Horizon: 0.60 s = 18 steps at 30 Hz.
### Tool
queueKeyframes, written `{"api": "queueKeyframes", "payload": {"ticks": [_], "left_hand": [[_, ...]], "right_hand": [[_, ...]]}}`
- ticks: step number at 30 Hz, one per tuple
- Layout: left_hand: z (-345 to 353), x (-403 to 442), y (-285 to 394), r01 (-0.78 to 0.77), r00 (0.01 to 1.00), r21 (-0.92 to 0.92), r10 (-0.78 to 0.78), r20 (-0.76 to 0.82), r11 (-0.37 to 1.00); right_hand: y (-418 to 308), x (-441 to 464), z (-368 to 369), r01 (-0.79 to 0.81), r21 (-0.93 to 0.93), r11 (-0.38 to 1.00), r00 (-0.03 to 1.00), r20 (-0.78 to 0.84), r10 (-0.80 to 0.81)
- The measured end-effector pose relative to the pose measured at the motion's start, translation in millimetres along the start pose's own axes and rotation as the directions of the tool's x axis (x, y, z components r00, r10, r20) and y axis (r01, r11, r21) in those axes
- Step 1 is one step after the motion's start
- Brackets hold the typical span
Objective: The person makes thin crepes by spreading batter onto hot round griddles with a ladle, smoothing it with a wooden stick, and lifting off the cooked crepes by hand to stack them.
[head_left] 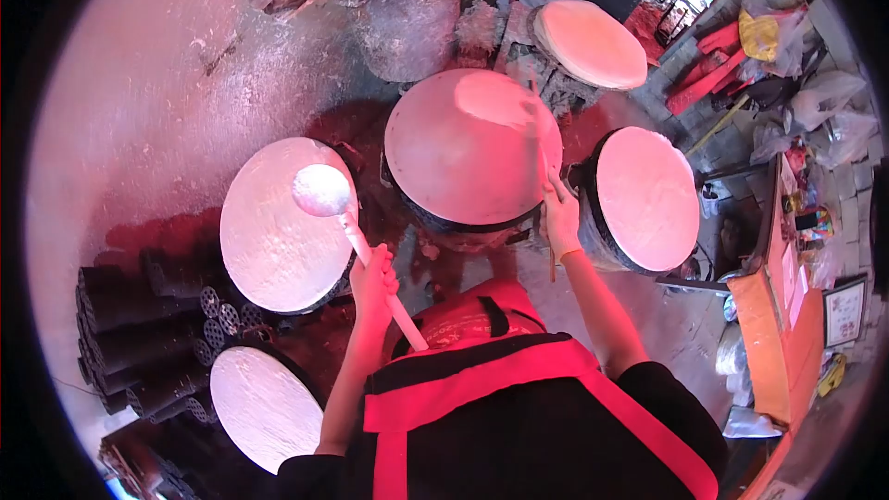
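Observation:
My left hand (374, 282) is wrapped round the pale handle of a ladle (321, 190). The ladle's round bowl, coated in white, is over the left round griddle (264, 231), which is covered with a white, rough layer. At the right edge of the middle round griddle (444, 171), my right hand (561, 213) grips a thin stick (543, 143). The stick's far end reaches over that griddle and is blurred. A paler white patch (495, 97) lies on the middle griddle's far part, beside the stick.
More white-topped round griddles stand at the right (648, 199), back right (593, 44) and lower left (264, 407). Dark honeycomb coal briquettes (148, 324) are stacked at left. Behind is a large whitish barrel (407, 23); an orange-sided table (764, 343) stands at right.

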<state>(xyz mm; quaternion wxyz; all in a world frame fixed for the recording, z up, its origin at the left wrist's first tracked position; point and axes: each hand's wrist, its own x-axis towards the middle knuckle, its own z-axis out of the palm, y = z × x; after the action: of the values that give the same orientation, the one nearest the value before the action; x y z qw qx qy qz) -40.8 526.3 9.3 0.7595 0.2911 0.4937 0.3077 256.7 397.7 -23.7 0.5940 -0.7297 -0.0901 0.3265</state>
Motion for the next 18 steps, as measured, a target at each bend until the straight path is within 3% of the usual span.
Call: {"api": "queueKeyframes", "payload": {"ticks": [1,3,7,11,14,16,18], "left_hand": [[-2,-2,0,-0.028,0.999,0.001,0.028,-0.029,1.0],[-3,-6,-2,-0.041,0.998,0.008,0.042,-0.049,0.999],[9,-13,-14,-0.053,0.996,-0.01,0.052,-0.076,0.999],[26,-15,-43,-0.061,0.99,-0.088,0.049,-0.133,0.994],[37,-20,-57,-0.045,0.987,-0.12,0.026,-0.157,0.992],[41,-25,-66,-0.022,0.984,-0.146,-0.005,-0.179,0.989],[49,-33,-70,-0.028,0.974,-0.146,-0.006,-0.227,0.989]], "right_hand": [[2,-2,-5,-0.016,-0.023,1.0,0.998,-0.053,0.015],[30,35,0,0.227,-0.234,0.945,0.971,-0.017,-0.238],[8,73,54,0.242,-0.26,0.935,0.968,0.124,-0.216],[-38,57,68,0.094,-0.206,0.974,0.961,0.273,-0.035],[-67,44,35,-0.041,-0.199,0.979,0.881,0.455,0.129],[-64,54,-3,-0.072,-0.145,0.987,0.849,0.511,0.137],[-47,75,-34,-0.066,-0.123,0.99,0.931,0.349,0.105]]}}
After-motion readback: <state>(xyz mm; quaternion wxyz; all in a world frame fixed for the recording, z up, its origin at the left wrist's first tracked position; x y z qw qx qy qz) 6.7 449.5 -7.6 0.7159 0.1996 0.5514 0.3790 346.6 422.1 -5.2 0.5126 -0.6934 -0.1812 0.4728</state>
